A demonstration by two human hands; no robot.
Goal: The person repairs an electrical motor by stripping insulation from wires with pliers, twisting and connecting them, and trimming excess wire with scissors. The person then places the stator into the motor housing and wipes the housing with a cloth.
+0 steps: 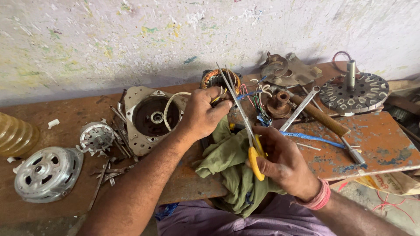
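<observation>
My left hand grips a motor stator with copper windings, holding it at the middle of the rusty bench. Coloured wires trail from the stator to the right. My right hand holds yellow-handled scissors, blades parted and pointing up toward the stator and its wires. A green rag lies bunched under both hands at the bench's near edge.
An open motor housing sits left of my left hand. A silver end cover and a small rotor part lie at far left. A round slotted rotor with shaft, a spanner and a wooden-handled tool lie at right.
</observation>
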